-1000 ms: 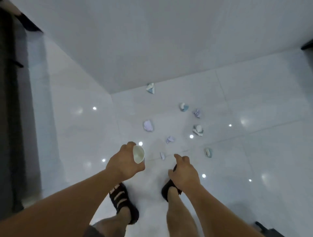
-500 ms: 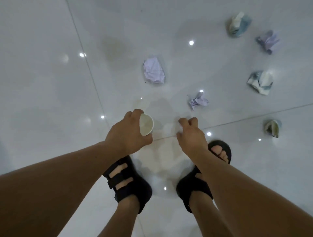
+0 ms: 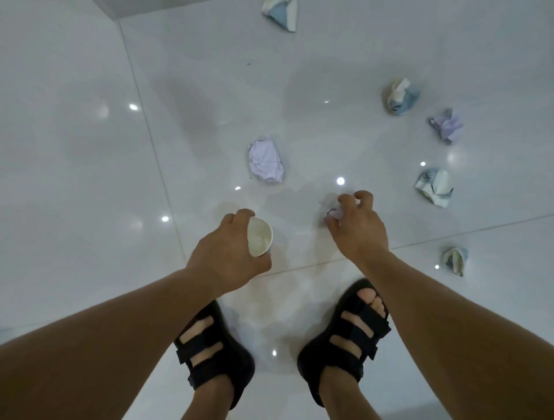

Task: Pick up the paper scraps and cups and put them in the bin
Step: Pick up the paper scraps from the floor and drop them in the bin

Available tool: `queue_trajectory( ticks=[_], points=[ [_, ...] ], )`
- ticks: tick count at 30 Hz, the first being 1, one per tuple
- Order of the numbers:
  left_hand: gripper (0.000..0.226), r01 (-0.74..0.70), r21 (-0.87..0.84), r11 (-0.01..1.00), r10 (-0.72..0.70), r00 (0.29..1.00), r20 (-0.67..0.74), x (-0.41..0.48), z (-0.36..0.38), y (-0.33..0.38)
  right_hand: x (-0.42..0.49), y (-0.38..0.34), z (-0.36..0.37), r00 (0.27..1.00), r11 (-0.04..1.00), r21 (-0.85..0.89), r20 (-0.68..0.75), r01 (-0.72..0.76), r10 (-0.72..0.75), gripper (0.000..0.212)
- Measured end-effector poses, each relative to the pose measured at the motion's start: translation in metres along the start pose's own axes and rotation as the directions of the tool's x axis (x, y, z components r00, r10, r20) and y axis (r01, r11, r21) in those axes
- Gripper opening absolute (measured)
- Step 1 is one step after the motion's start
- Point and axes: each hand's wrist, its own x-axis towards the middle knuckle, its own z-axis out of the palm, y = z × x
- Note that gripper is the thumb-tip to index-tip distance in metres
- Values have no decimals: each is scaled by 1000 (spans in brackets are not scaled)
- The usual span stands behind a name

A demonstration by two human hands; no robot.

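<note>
The left hand (image 3: 227, 257) grips a light cup (image 3: 259, 236); the right hand (image 3: 358, 227), fingers half-curled, closes around a soft crumpled scrap (image 3: 334, 210), easily pinched anywhere.

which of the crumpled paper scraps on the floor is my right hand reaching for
The small pale purple scrap under your right hand; the fingers curl around it, while the other scraps lie untouched farther away.

Glossy white tiled floor (image 3: 75, 180), thin grout lines, small ceiling-light reflections, white wall (image 3: 105, 3) base.

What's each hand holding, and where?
Left hand: paper cup, gripped around its side wall. Right hand: fingers closing on a paper scrap; firm hold unclear.
</note>
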Motion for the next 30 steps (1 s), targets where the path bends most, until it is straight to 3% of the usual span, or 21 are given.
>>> queue_trajectory(
  ticks=[5, 12, 16, 23, 30],
  points=[
    [76, 3, 5, 1000, -3, 999, 39, 1, 13, -22, -2, -7, 36, 996, 994, 107, -90, 11, -1, 40],
    [75, 21, -12, 1000, -21, 999, 24, -20, -8, -35, -31, -32, 25, 987, 980, 173, 106, 99, -119, 36],
    [77, 26, -51, 998, -27, 999, -21, -58, -57, -26, -79, -60, -26, 953, 975, 95, 210, 202, -218, 36],
    [76, 55, -118, 991, -72, 987, -145, -179, -181, -20, -161, -162, -160, 890, 914, -54, 257, 403, -377, 44],
    [76, 130, -304, 944, -229, 920, -318, -328, -272, -42, -246, -293, -271, 790, 755, -254, 313, 605, -528, 39]
  ],
)
